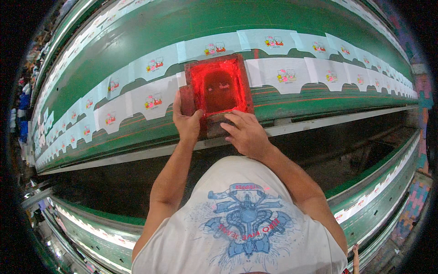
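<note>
A rectangular screen printing frame [245,86], its rim and inside smeared with bright red ink, lies on the nearer row of white fabric pieces. Through its darker middle, a faint printed figure shows. My left hand [188,123] is closed around a flat, dark red block that looks like a squeegee [186,100], at the frame's left side, with the thumb by its near left corner. My right hand [248,134] has its curled fingers on the frame's near edge; the undersides of these fingers are hidden. To the right lies a white fabric piece [285,84] with a small cartoon print.
The long green table [191,25] bears two rows of printed white pieces, curving away both ways. A pale rail [319,122] runs along its near edge. Behind me, another green table [100,221] holds more pieces. Part of another person's arm [356,255] shows at lower right.
</note>
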`<state>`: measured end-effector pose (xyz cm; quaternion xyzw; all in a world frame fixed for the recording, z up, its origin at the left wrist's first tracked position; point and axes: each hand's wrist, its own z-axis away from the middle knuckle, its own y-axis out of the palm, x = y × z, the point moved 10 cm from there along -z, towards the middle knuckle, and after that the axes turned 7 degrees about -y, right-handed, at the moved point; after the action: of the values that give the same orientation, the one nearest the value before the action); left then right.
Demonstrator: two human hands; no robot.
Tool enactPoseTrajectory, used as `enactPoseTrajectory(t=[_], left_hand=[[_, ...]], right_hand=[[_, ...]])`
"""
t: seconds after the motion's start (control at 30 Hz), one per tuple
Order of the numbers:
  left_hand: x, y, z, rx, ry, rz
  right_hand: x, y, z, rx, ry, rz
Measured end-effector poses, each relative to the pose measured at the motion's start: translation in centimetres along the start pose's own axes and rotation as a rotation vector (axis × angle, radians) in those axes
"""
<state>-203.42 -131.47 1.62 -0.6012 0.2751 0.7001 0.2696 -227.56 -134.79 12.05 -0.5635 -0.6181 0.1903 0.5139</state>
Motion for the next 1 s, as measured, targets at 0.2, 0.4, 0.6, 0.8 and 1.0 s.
enactPoseTrajectory(t=[0.2,0.4,0.6,0.8,1.0], left_hand=[[0.2,0.1,-0.1,0.013,0.000,0.014],[0.0,-0.5,0.4,0.038,-0.021,0.067],[1.0,-0.8,-0.4,0.057,-0.038,0.213],[0.5,-0.8,-0.2,0.058,-0.071,0.158],[-0.1,-0.7,-0.1,0.021,-0.086,0.115]], right_hand=[[-0.3,0.8,-4.2,0.260,-0.110,0.152],[-6.3,1.1,-9.2,0.562,0.070,-0.052],[-10.3,-0.1,-15.2,0.207,0.015,0.120],[-9.5,1.8,-13.3,0.242,0.050,0.224],[-4.7,2.5,-8.7,0.281,0.032,0.231]])
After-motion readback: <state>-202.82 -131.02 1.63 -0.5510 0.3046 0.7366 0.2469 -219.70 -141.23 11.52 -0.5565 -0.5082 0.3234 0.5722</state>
